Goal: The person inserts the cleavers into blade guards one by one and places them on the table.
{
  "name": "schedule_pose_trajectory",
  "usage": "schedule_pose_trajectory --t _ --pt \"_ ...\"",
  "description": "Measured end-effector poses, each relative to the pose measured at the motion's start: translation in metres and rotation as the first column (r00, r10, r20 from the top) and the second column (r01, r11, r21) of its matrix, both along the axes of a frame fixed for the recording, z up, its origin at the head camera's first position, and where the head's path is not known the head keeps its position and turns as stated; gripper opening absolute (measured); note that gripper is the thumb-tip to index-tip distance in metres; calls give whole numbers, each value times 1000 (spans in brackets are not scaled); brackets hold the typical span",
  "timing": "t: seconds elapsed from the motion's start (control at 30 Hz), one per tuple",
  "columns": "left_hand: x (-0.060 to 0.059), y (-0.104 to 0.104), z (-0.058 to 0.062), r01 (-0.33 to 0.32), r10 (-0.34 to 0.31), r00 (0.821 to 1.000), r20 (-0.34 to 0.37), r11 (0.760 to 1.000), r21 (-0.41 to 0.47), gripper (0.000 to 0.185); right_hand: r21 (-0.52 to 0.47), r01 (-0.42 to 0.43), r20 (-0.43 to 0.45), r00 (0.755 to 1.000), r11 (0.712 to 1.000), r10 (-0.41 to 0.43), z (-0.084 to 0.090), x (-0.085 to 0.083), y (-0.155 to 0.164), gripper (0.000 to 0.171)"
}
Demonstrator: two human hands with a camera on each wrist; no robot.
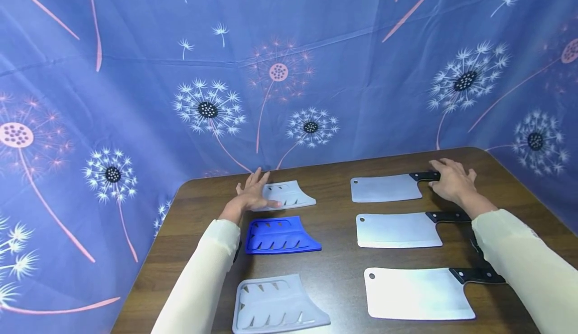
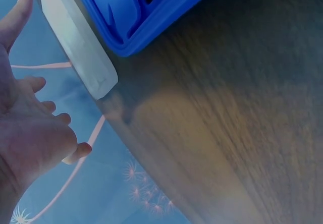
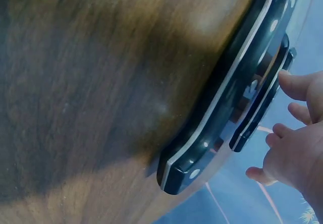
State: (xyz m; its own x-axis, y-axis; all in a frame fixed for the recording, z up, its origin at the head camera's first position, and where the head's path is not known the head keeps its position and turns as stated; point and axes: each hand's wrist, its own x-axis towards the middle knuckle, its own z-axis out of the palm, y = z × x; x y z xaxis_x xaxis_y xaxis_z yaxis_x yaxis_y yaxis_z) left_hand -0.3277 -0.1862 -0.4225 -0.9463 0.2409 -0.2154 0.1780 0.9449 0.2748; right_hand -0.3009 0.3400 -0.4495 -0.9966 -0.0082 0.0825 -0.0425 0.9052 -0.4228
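In the head view, a brown table (image 1: 334,183) is seen before a blue dandelion-printed cloth (image 1: 135,73), with three blade sheaths in a column at the left of the frame and three cleavers in a column at the right. The left hand (image 1: 253,193) is laid with spread, straight fingers on the far white sheath (image 1: 291,194), at centre left; just below it lies the blue sheath (image 1: 282,234), and a pale grey sheath (image 1: 277,305) lies at the bottom. The right hand (image 1: 453,181), fingers loosely extended, is rested at the black handle of the far cleaver (image 1: 386,188); a firm grip cannot be told. The middle cleaver (image 1: 399,229) and the near cleaver (image 1: 417,294) lie below, their handles partly covered by the right sleeve (image 1: 524,259). Only the left wrist view shows the white sheath's thick edge (image 2: 81,57) against the blue sheath's corner (image 2: 151,12), with the open fingers (image 2: 20,12) at the left. Only the right wrist view shows the riveted handles stacked in line (image 3: 222,113), the fingertips (image 3: 298,82) close beside the farthest.
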Motion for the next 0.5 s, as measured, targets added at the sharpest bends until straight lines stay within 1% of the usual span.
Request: schedule_pose_trajectory --t 0.2,0.5 --pt "-3 4 -5 12 -12 1000 9 1000 -2 110 9 11 -1 1000 1000 -11 -2 -1 0 64" --pt "-4 8 -12 10 -12 998 69 1000 18 111 48 13 60 998 999 -16 -6 -6 -2 69"
